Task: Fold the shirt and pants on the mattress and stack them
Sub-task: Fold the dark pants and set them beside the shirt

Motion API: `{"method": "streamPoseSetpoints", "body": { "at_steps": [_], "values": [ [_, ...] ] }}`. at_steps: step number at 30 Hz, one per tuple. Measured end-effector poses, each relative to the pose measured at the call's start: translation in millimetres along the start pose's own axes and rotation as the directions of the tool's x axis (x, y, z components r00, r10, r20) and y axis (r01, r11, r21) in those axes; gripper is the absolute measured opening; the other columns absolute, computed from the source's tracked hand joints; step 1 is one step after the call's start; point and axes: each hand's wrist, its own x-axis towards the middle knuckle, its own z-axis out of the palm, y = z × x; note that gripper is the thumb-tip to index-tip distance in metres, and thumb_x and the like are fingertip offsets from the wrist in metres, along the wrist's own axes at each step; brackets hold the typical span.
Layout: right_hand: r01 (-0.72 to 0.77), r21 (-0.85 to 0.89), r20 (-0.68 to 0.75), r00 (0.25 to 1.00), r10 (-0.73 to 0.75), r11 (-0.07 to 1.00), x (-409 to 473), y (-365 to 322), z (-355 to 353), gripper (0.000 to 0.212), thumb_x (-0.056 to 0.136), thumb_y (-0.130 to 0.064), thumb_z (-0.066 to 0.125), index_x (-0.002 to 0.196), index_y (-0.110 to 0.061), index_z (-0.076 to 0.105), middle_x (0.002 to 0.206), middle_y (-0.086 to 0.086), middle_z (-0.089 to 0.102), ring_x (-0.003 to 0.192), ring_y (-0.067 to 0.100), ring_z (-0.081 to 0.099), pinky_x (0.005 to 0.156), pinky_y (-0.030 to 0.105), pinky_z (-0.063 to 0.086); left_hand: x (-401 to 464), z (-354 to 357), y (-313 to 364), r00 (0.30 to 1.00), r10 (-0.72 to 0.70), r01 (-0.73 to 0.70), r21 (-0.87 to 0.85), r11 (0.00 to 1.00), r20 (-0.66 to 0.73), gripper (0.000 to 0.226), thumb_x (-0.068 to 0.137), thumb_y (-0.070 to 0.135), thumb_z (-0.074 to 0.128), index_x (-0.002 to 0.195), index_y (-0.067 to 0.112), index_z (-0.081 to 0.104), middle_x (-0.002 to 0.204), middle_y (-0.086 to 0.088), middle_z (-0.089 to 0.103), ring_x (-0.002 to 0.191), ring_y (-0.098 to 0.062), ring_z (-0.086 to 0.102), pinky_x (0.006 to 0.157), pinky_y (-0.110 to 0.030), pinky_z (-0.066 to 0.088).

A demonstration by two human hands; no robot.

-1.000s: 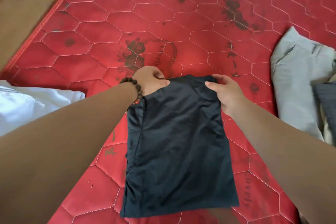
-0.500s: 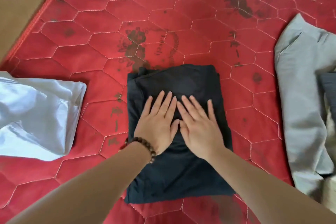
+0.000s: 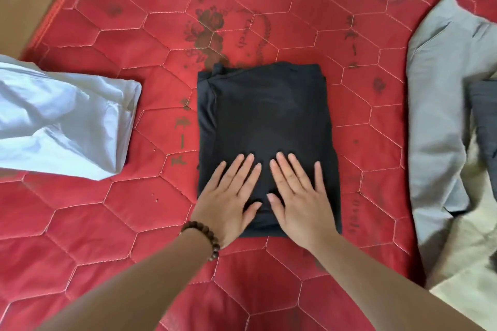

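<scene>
At the centre of the frame the folded dark navy fabric garment point(image 3: 265, 126) lies on the red hexagon-quilted mattress point(image 3: 113, 223), with the left hand point(image 3: 230, 201) and right hand point(image 3: 297, 200) pressed flat, fingers spread, grasping nothing, on its lower edge.

Mattress point(image 3: 129, 223) – quilted red cloth, stained; folded garment point(image 3: 265, 121) – smooth dark matt fabric.
</scene>
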Motion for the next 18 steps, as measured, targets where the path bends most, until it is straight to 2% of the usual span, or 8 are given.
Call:
{"method": "streamPoseSetpoints", "body": {
  "at_steps": [5,7,9,11,13,15,16,18],
  "values": [
    [-0.099,-0.018,0.051,0.994,0.099,0.995,-34,31,-7,0.061,0.1,-0.044,0.022,0.152,-0.011,0.019,0.16,0.001,0.014,0.148,0.017,0.01,0.116,0.057,0.016,-33,-1,-22,0.998,-0.036,0.037,-0.018,0.999,0.047,0.081,0.091,0.061,0.03,0.153,0.011,0.014,0.16,-0.012,0.011,0.149,-0.023,0.006,0.119,-0.047,0.011],
    [-0.027,-0.026,0.078,0.997,0.028,0.999,-45,31,-10,0.068,0.099,-0.051,0.024,0.151,-0.008,0.019,0.16,0.005,0.014,0.149,0.019,0.009,0.117,0.055,0.015,-44,-2,-18,0.997,0.0,0.002,-0.024,1.0,0.075,0.093,0.085,0.07,0.035,0.152,0.008,0.015,0.16,-0.015,0.01,0.148,-0.026,0.006,0.119,-0.048,0.01],
    [0.089,-0.033,0.109,0.99,-0.084,0.996,-54,29,-12,0.072,0.096,-0.052,0.034,0.15,-0.005,0.023,0.159,0.01,0.017,0.148,0.023,0.011,0.117,0.052,0.017,-50,-3,-16,0.994,0.058,-0.058,0.0,0.998,0.089,0.096,0.083,0.068,0.043,0.151,0.005,0.018,0.158,-0.02,0.013,0.148,-0.03,0.009,0.118,-0.05,0.012],
    [0.143,-0.062,0.116,0.984,-0.135,0.988,-57,28,-14,0.07,0.091,-0.038,0.052,0.147,-0.002,0.031,0.156,0.015,0.024,0.146,0.029,0.02,0.115,0.052,0.027,-50,-5,-17,0.992,0.094,-0.096,0.02,0.995,0.079,0.086,0.082,0.047,0.059,0.148,0.002,0.027,0.153,-0.024,0.024,0.144,-0.035,0.02,0.117,-0.053,0.02],
    [0.149,-0.105,0.101,0.985,-0.139,0.983,-53,27,-16,0.07,0.08,-0.018,0.065,0.142,0.001,0.039,0.151,0.018,0.034,0.14,0.033,0.032,0.11,0.052,0.034,-46,-7,-20,0.993,0.107,-0.11,0.064,0.992,0.041,0.08,0.073,0.017,0.071,0.143,0.0,0.037,0.148,-0.025,0.035,0.139,-0.037,0.032,0.113,-0.053,0.028],
    [0.155,-0.143,0.042,0.988,-0.151,0.977,-50,27,-18,0.062,0.079,0.003,0.054,0.14,0.002,0.043,0.147,0.018,0.042,0.136,0.034,0.039,0.108,0.052,0.038,-41,-11,-22,0.995,0.104,-0.105,0.094,0.99,0.013,0.081,0.066,-0.003,0.069,0.141,0.001,0.041,0.145,-0.023,0.041,0.136,-0.034,0.039,0.111,-0.051,0.031],
    [0.144,-0.142,0.017,0.99,-0.143,0.979,-49,27,-20,0.061,0.079,0.009,0.045,0.139,0.001,0.045,0.145,0.016,0.044,0.135,0.032,0.041,0.108,0.051,0.038,-40,-13,-24,0.995,0.101,-0.102,0.092,0.99,0.019,0.081,0.066,-0.007,0.066,0.142,0.003,0.04,0.146,-0.02,0.041,0.137,-0.033,0.038,0.113,-0.049,0.028],
    [0.101,-0.059,0.022,0.995,-0.099,0.993,-46,27,-25,0.065,0.075,0.018,0.048,0.138,-0.001,0.047,0.143,0.013,0.047,0.134,0.03,0.043,0.11,0.048,0.036,-39,-16,-27,0.993,0.097,-0.102,0.063,0.993,0.071,0.08,0.077,-0.008,0.053,0.149,0.008,0.023,0.156,-0.015,0.024,0.145,-0.028,0.02,0.118,-0.041,0.002]
  ]
}}
